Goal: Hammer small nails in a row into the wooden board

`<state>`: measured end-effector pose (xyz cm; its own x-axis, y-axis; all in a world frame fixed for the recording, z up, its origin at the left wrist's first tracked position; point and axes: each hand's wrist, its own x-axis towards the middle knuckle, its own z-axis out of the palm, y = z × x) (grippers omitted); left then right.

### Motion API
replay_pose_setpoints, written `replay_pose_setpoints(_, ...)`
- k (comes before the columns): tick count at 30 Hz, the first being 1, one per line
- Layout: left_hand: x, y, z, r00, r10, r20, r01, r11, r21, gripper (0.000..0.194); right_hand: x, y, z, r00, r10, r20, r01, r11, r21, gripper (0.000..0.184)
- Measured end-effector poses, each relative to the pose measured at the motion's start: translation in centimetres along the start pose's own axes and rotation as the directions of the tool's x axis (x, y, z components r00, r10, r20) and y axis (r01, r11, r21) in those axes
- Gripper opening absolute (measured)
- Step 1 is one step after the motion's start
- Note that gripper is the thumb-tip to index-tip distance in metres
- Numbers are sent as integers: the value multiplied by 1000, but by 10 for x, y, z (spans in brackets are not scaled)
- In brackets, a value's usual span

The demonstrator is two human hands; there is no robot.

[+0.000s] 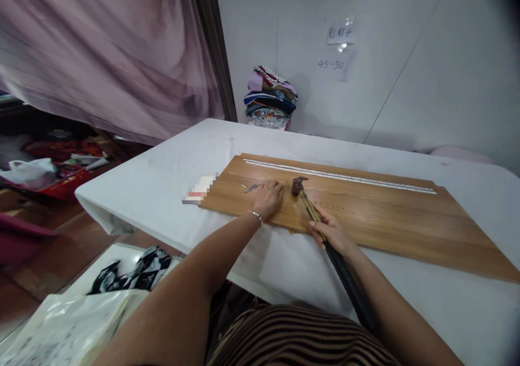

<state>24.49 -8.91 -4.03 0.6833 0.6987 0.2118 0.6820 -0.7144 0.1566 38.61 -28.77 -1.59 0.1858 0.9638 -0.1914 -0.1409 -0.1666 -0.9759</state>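
Observation:
A claw hammer [309,206] is in my right hand [331,230], which wraps round the yellowish upper part of its handle. Its rusty head hovers over or near a brown wooden board [390,214], and its black grip runs back beneath my forearm. My left hand [268,199], with a bracelet at the wrist, rests on the board left of the hammer head. Its fingers are bent and drawn together; whatever they hold is hidden. Several loose nails [252,188] lie just beyond that hand. A short row of small dark marks or nail heads [331,206] crosses the board right of the hammer.
A white measuring strip [337,175] lies along the board's far side. The board rests on a white-covered table [162,165]. Folded clothes [271,98] are stacked by the wall. A blurred pack [202,187] touches the board's left end. Bags [73,322] lie at lower left.

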Motion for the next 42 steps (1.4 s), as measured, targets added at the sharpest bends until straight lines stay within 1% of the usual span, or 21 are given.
replay_pose_setpoints(5, 1, -1, 2, 1000, 8, -12, -8, 1000, -11, 27, 0, 0, 0, 1000, -2, -5, 2, 1000, 6, 115)
replay_pose_setpoints(9, 1, -1, 2, 1000, 10, -8, -10, 1000, -11, 28, 1, 1, -1, 1000, 6, -2, -6, 1000, 2, 118)
replay_pose_setpoints(13, 1, -1, 1, 1000, 5, -12, -6, 1000, -20, 27, 0, 2, -2, 1000, 7, 10, -6, 1000, -10, 113)
replay_pose_setpoints(19, 1, 0, 1, 1000, 11, -3, -11, 1000, -8, 29, 0, 2, -2, 1000, 6, 8, -6, 1000, 2, 111)
replay_pose_setpoints(23, 0, -1, 2, 1000, 15, -8, -15, 1000, -16, 27, -1, 0, -2, 1000, 1, 17, 0, 1000, -21, 108)
replay_pose_setpoints(31, 1, -2, 4, 1000, 1, -4, -1, 999, -33, 29, -2, 0, 0, 1000, -10, -3, 10, 1000, -8, 111)
replay_pose_setpoints(36, 1, -3, 4, 1000, 10, 3, -10, 999, -44, 28, -2, -1, 0, 1000, -22, 6, 23, 1000, -11, 107)
replay_pose_setpoints(42, 1, -3, 4, 1000, 16, -6, -17, 999, -46, 30, -1, 0, -1, 1000, -26, -5, 26, 1000, -14, 108)
